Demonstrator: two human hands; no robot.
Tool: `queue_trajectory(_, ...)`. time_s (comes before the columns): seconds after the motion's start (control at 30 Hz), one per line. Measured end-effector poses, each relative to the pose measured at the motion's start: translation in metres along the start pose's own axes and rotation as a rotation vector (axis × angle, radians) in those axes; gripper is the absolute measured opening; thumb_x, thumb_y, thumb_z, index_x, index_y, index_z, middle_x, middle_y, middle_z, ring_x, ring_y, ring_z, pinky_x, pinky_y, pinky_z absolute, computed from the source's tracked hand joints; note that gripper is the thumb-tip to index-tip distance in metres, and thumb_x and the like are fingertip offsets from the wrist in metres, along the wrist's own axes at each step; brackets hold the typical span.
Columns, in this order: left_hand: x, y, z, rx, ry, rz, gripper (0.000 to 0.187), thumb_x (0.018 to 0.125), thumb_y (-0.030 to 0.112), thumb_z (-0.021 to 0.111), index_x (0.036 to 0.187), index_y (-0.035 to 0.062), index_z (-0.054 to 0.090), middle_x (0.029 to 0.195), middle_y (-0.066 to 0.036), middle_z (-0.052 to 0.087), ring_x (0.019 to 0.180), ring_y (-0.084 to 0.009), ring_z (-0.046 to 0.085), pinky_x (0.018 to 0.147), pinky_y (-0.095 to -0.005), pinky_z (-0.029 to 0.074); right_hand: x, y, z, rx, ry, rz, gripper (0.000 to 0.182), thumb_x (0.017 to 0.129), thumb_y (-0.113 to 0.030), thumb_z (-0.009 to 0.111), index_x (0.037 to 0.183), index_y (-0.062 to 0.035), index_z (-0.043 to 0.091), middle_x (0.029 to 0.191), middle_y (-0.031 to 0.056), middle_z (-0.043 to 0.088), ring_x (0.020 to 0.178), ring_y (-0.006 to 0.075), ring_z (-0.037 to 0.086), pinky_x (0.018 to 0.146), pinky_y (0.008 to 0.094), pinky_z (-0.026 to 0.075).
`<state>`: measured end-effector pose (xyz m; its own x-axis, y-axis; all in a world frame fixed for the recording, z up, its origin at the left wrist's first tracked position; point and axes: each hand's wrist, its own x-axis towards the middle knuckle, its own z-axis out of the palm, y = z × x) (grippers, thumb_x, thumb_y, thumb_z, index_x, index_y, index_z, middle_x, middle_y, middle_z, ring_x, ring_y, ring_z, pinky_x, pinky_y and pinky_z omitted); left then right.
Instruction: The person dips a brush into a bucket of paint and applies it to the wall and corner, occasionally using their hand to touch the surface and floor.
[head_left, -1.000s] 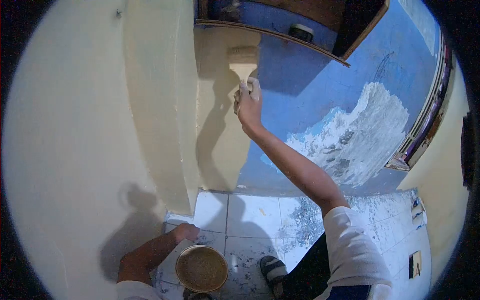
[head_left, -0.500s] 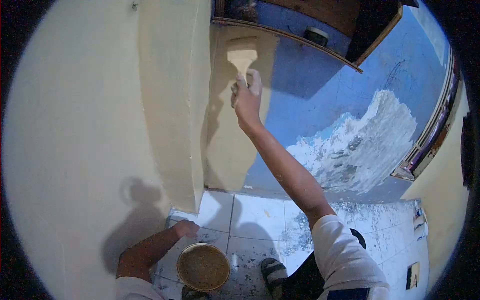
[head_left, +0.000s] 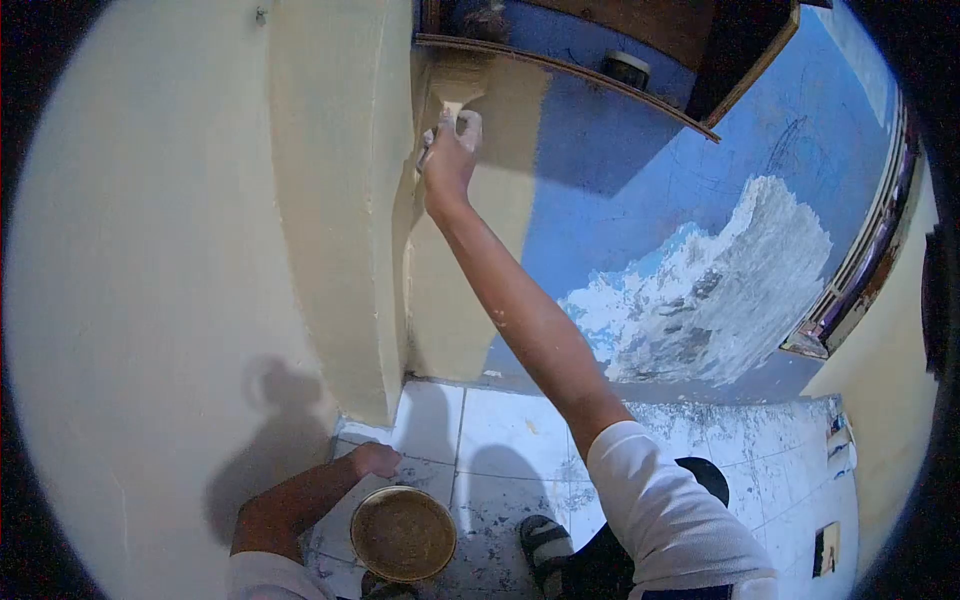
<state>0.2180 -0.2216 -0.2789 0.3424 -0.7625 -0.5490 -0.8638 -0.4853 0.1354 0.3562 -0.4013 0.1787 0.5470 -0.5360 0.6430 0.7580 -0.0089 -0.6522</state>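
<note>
My right hand [head_left: 453, 150] is closed around the handle of a paintbrush [head_left: 455, 104]. The brush's wide head lies against the beige-painted strip of wall [head_left: 480, 210], just under a wooden shelf. Low at the left, my left hand [head_left: 376, 460] is curled, fingers mostly hidden; what it holds, if anything, I cannot make out. Just below that hand is a round bucket [head_left: 353, 533] with brownish-beige contents, seen from above.
An open wooden shelf [head_left: 560, 68] with a jar [head_left: 626, 69] juts out overhead. The blue wall [head_left: 590, 240] carries a white scraped patch [head_left: 720, 290]. A beige pillar [head_left: 345, 240] stands at left. Paint spots mark the tiled floor [head_left: 510, 420] around my sandals [head_left: 546, 545].
My right hand has moved left and slightly up with the brush, toward the corner by the pillar. My left hand and the bucket stay nearly where they were.
</note>
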Motion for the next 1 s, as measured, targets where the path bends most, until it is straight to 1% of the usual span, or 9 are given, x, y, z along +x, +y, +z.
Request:
queue_trajectory(0.1, -0.006, 0.004, -0.008, -0.022, -0.046, -0.038, 0.035, 0.078, 0.031, 0.057, 0.098, 0.0035, 0.063, 0.097, -0.018, 0.066, 0.092, -0.0328, 0.064, 0.080, -0.0461, 0.050, -0.008, -0.002, 0.003, -0.012, 0.092, -0.017, 0.012, 0.095, -0.021, 0.048, 0.099, -0.0116, 0.043, 0.067, -0.0018, 0.042, 0.052, 0.0069, 0.041, 0.039, 0.0231, 0.031)
queue_trajectory(0.2, -0.004, -0.007, 0.001, -0.003, 0.007, -0.004, 0.035, 0.079, 0.032, 0.057, 0.098, 0.0040, 0.063, 0.098, -0.017, 0.066, 0.092, -0.0322, 0.064, 0.081, -0.0463, 0.050, -0.030, -0.005, -0.016, 0.021, 0.105, 0.136, 0.022, 0.094, -0.019, 0.048, 0.106, -0.0015, 0.044, 0.094, 0.0112, 0.050, 0.078, 0.0176, 0.052, 0.067, 0.0327, 0.044)
queue_trajectory(0.27, -0.007, -0.011, 0.005, -0.009, 0.024, -0.003, 0.035, 0.079, 0.032, 0.057, 0.098, 0.0042, 0.064, 0.098, -0.017, 0.066, 0.093, -0.0320, 0.064, 0.081, -0.0464, 0.050, -0.047, 0.016, -0.036, -0.018, 0.149, 0.137, 0.025, 0.094, -0.020, 0.048, 0.109, 0.0001, 0.043, 0.098, 0.0142, 0.050, 0.085, 0.0217, 0.052, 0.072, 0.0343, 0.044)
queue_trajectory(0.4, -0.017, -0.006, -0.009, -0.002, -0.046, -0.006, 0.035, 0.078, 0.033, 0.058, 0.098, 0.0045, 0.064, 0.097, -0.018, 0.066, 0.093, -0.0320, 0.064, 0.081, -0.0467, 0.050, -0.104, 0.069, -0.089, -0.242, 0.173, 0.133, 0.017, 0.095, -0.023, 0.050, 0.104, -0.0135, 0.040, 0.073, -0.0014, 0.045, 0.058, 0.0074, 0.043, 0.044, 0.0223, 0.033)
queue_trajectory(0.57, 0.000, -0.026, 0.027, -0.014, 0.063, 0.067, 0.032, 0.078, 0.029, 0.056, 0.097, 0.0048, 0.064, 0.097, -0.018, 0.066, 0.092, -0.0335, 0.063, 0.078, -0.0470, 0.050, -0.118, 0.005, -0.087, -0.161, 0.132, 0.127, 0.018, 0.094, -0.022, 0.051, 0.105, -0.0138, 0.039, 0.076, -0.0003, 0.045, 0.060, 0.0075, 0.044, 0.046, 0.0219, 0.033)
queue_trajectory(0.67, -0.015, -0.003, 0.000, 0.028, 0.016, -0.005, 0.034, 0.077, 0.031, 0.057, 0.097, 0.0042, 0.063, 0.096, -0.018, 0.066, 0.091, -0.0342, 0.064, 0.078, -0.0472, 0.050, -0.072, -0.030, -0.063, -0.037, 0.001, 0.080, 0.019, 0.093, -0.021, 0.051, 0.105, -0.0122, 0.040, 0.079, 0.0015, 0.046, 0.061, 0.0077, 0.045, 0.046, 0.0215, 0.033)
queue_trajectory(0.8, -0.013, -0.002, 0.002, -0.014, 0.062, 0.060, 0.032, 0.077, 0.029, 0.056, 0.093, 0.0032, 0.065, 0.092, -0.018, 0.067, 0.087, -0.0355, 0.064, 0.076, -0.0467, 0.051, -0.031, -0.035, -0.030, -0.126, -0.018, 0.007, 0.021, 0.094, -0.019, 0.046, 0.104, -0.0002, 0.043, 0.090, 0.0138, 0.050, 0.073, 0.0213, 0.053, 0.069, 0.0334, 0.044)
queue_trajectory(0.9, 0.041, -0.024, 0.045, 0.031, 0.014, 0.089, 0.032, 0.076, 0.029, 0.055, 0.090, 0.0024, 0.066, 0.091, -0.020, 0.067, 0.086, -0.0360, 0.065, 0.075, -0.0463, 0.052, -0.032, -0.034, -0.019, -0.241, -0.039, -0.080, 0.017, 0.093, -0.017, 0.046, 0.099, -0.0016, 0.043, 0.099, 0.0178, 0.052, 0.079, 0.0281, 0.056, 0.072, 0.0399, 0.044)
queue_trajectory(1.0, 0.042, -0.017, 0.039, 0.036, -0.006, 0.122, 0.035, 0.076, 0.031, 0.055, 0.091, 0.0017, 0.066, 0.091, -0.021, 0.066, 0.085, -0.0353, 0.065, 0.073, -0.0466, 0.052, -0.032, -0.006, -0.025, -0.486, -0.034, -0.124, 0.026, 0.092, -0.016, 0.045, 0.114, -0.0022, 0.043, 0.115, 0.0238, 0.051, 0.091, 0.0380, 0.058, 0.078, 0.0449, 0.044)
